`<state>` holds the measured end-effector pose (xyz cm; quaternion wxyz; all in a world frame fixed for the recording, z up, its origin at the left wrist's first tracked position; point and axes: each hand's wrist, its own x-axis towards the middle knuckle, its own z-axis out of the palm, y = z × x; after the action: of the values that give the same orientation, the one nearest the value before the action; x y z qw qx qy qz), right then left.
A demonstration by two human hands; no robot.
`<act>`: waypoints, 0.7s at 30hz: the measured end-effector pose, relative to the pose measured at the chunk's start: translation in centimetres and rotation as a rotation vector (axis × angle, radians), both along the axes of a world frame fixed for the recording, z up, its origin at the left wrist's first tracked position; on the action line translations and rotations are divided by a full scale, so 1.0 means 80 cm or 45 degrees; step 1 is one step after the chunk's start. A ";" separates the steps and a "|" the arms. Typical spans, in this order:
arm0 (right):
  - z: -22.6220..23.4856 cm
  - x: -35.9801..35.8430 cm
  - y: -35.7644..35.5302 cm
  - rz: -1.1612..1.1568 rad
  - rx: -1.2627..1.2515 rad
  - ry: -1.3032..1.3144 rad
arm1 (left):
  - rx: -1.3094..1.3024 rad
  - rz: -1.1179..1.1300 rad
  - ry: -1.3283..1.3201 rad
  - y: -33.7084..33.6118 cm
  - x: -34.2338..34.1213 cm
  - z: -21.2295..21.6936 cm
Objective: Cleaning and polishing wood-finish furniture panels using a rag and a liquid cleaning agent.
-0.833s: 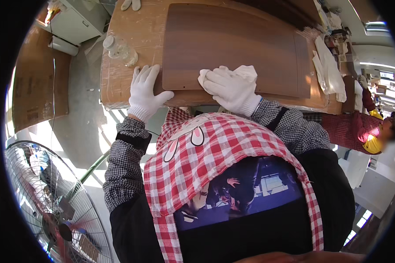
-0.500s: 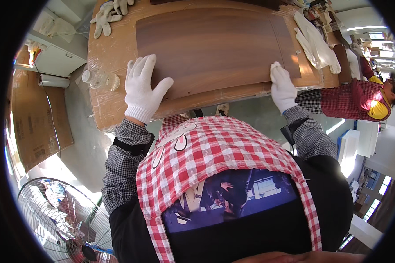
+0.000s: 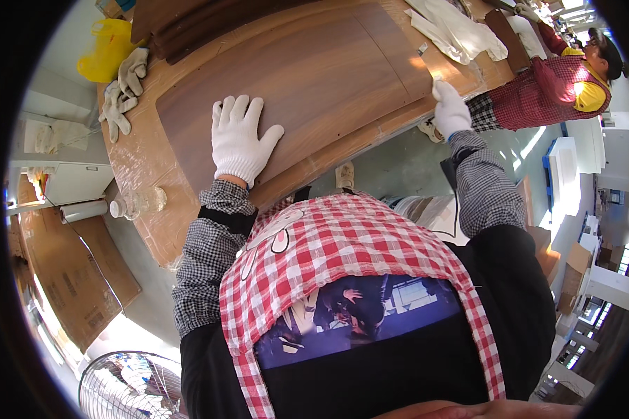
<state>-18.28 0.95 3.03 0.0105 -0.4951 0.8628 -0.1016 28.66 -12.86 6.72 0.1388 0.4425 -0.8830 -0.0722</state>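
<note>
Flat brown wooden panel (image 3: pixel 307 77) lies along the brown cardboard-covered table's (image 3: pixel 136 164) near edge, likely stiff and slick, best held by opposite edges, white-gloved left hand (image 3: pixel 243 140) spread open, white-gloved right hand (image 3: pixel 451 109) curled, grip unclear.

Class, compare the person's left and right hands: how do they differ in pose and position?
The left hand is spread, fingers apart; the right hand has its fingers bunched together. The left hand lies over the brown panel; the right hand is by the panel's right-hand corner. Both wear white gloves.
</note>
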 end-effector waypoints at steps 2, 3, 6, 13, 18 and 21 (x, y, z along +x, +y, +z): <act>0.007 -0.043 0.001 -0.545 -0.236 -0.702 | 0.007 0.015 -0.009 0.002 0.001 -0.002; 0.013 -0.055 0.006 -0.450 -0.288 -0.635 | 0.003 0.026 0.006 0.002 -0.001 -0.003; 0.032 -0.047 0.012 -0.180 -0.321 -0.420 | -0.083 0.029 0.058 0.000 -0.005 -0.005; 0.046 0.104 -0.019 0.259 -0.341 -0.921 | 0.014 0.064 0.025 -0.001 -0.003 0.000; 0.074 0.125 -0.081 0.249 -0.322 -1.059 | 0.016 0.051 0.061 -0.002 -0.003 0.002; 0.088 0.150 -0.116 0.062 -0.052 -0.799 | -0.001 0.060 0.062 -0.001 -0.002 -0.002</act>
<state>-6.30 -8.30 10.11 0.2689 -0.4601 0.8032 -0.2664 28.50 -12.94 6.53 0.1620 0.4612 -0.8688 -0.0794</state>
